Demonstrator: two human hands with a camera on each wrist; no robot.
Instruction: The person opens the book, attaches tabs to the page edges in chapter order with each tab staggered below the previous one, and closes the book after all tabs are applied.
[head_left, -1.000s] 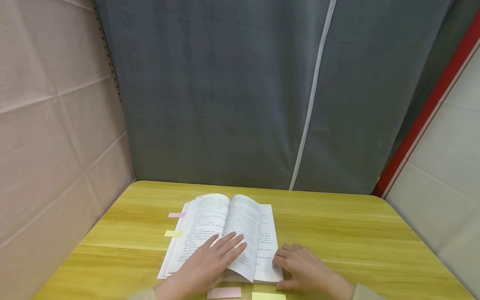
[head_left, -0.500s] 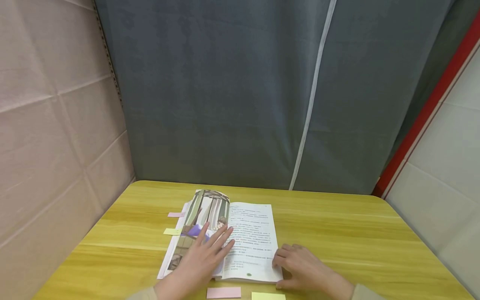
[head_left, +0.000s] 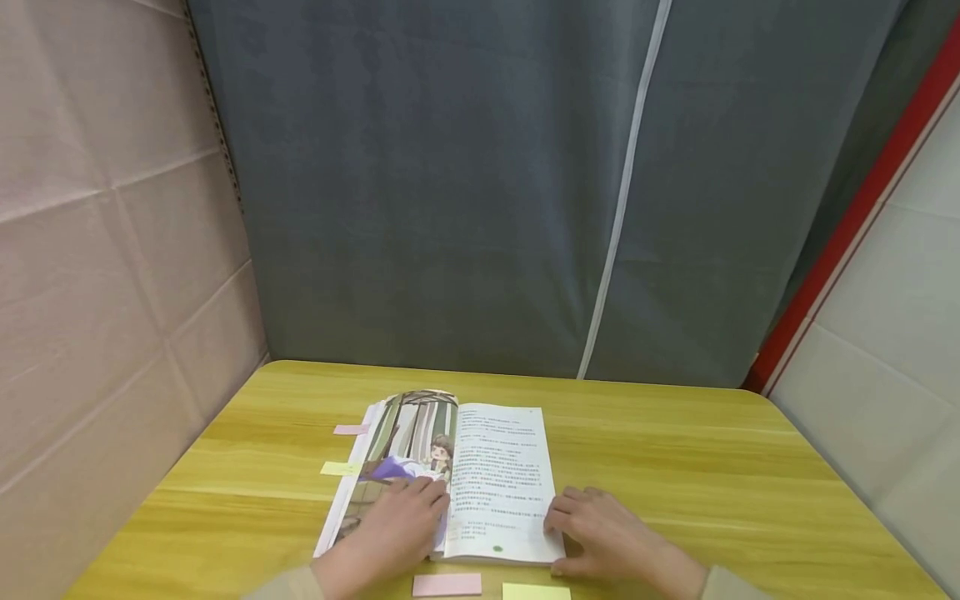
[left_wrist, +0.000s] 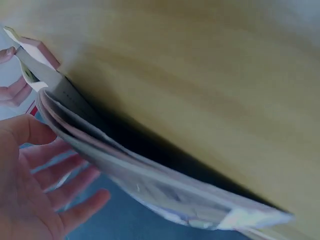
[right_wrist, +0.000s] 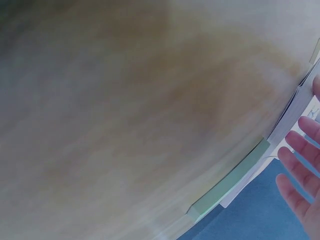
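Observation:
An open book [head_left: 501, 467] lies on the wooden table, a coloured illustration on its left page and printed text on the right. My left hand [head_left: 393, 533] rests on the lower part of the illustrated page, close to the spine; the left wrist view shows its fingers loosely extended. At the book's lower right corner, my right hand [head_left: 600, 533] touches the edge with relaxed fingers. Its fingers [right_wrist: 301, 142] reach over the page in the right wrist view. A pink sticky tab [head_left: 351, 430] and a yellow sticky tab [head_left: 340, 469] stick out from the left side of the book.
Just in front of the book lie a pink sticky-note pad [head_left: 447, 585] and a yellow sticky-note pad [head_left: 536, 592]. The table [head_left: 712, 467] has a grey curtain [head_left: 450, 208] behind it and pale fabric walls on both sides.
A leaf has turned from right to left, revealing the illustration and a new text page. My left hand has drawn back towards me with its fingers less spread. The right hand stays put.

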